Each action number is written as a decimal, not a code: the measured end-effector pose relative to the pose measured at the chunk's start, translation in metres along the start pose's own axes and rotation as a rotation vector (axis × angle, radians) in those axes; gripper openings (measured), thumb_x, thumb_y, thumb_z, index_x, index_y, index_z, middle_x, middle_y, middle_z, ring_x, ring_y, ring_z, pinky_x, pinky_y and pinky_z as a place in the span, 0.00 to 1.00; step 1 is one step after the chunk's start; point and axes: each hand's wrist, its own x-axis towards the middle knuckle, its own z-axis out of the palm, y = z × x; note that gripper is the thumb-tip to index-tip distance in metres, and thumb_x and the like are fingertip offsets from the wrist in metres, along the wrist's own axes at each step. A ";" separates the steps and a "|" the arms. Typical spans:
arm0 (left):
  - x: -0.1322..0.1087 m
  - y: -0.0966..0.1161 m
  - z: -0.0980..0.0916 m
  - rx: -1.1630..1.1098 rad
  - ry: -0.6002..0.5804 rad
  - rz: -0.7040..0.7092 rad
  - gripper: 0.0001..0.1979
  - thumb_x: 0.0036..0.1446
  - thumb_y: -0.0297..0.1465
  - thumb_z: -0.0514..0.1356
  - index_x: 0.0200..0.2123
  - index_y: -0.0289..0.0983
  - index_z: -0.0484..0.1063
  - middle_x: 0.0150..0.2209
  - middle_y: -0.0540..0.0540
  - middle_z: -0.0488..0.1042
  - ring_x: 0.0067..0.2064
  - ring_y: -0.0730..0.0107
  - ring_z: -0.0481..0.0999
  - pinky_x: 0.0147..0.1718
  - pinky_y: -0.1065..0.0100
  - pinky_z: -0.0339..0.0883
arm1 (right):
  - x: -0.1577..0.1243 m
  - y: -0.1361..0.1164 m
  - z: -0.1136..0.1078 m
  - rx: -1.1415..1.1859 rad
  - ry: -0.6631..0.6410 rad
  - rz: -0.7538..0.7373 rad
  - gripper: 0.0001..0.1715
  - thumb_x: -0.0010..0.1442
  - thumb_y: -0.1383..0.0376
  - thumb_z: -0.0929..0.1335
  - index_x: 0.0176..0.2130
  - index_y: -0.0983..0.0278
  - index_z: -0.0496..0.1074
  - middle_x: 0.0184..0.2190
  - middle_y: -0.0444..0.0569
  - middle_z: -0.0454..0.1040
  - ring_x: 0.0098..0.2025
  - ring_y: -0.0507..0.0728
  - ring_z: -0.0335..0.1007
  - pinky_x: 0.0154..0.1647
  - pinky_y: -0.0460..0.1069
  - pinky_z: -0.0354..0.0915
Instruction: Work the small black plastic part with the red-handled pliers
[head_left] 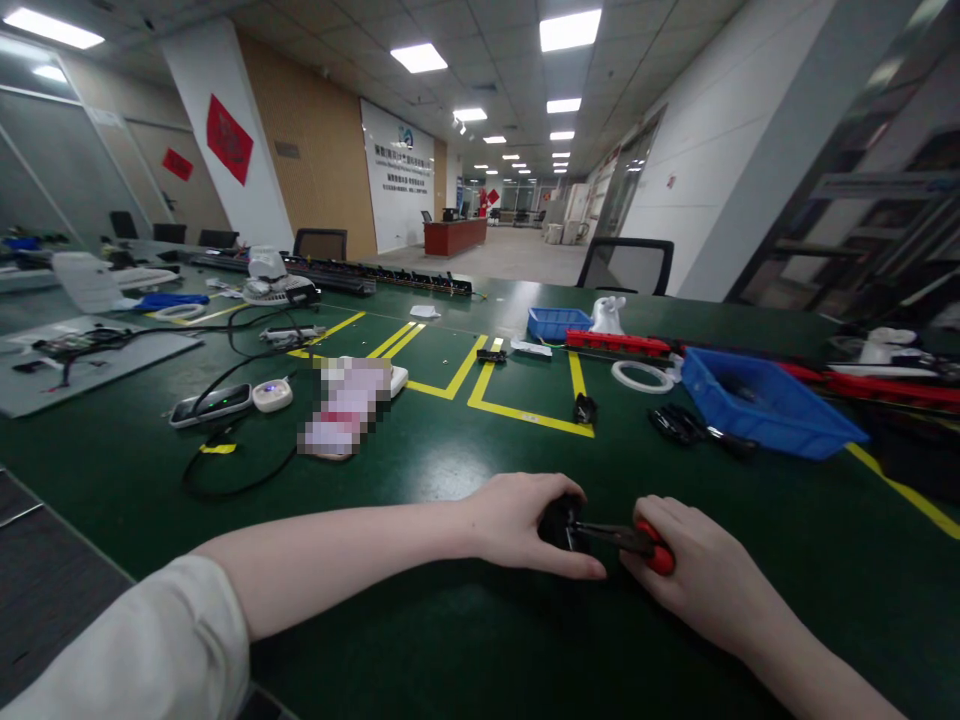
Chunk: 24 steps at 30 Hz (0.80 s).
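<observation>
My left hand (514,515) curls its thumb and fingers around a small black part (559,522) just over the green tabletop. In my right hand (694,560) is a pair of long-nose pliers (619,537) with red handles, pointing left. The tips of the pliers reach the black part; whether they grip it or only touch it, I cannot tell. Most of the pliers' handles is hidden in my right palm. Another small black piece (585,409) lies beyond my hands, at a corner of the yellow tape.
A blue bin (780,425) stands at right, with black parts (679,424) beside it and a white ring (643,377) nearby. Yellow tape (525,414) marks the green table. Left of centre lie a blurred-out phone (345,410), a small white device (272,394) and black cables (240,494).
</observation>
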 end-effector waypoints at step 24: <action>-0.002 0.000 0.002 0.083 0.022 0.094 0.48 0.47 0.53 0.66 0.65 0.39 0.54 0.57 0.38 0.69 0.52 0.52 0.74 0.46 0.57 0.69 | 0.000 -0.006 -0.004 0.006 -0.021 0.001 0.05 0.54 0.62 0.65 0.28 0.60 0.63 0.27 0.48 0.70 0.28 0.56 0.65 0.28 0.51 0.60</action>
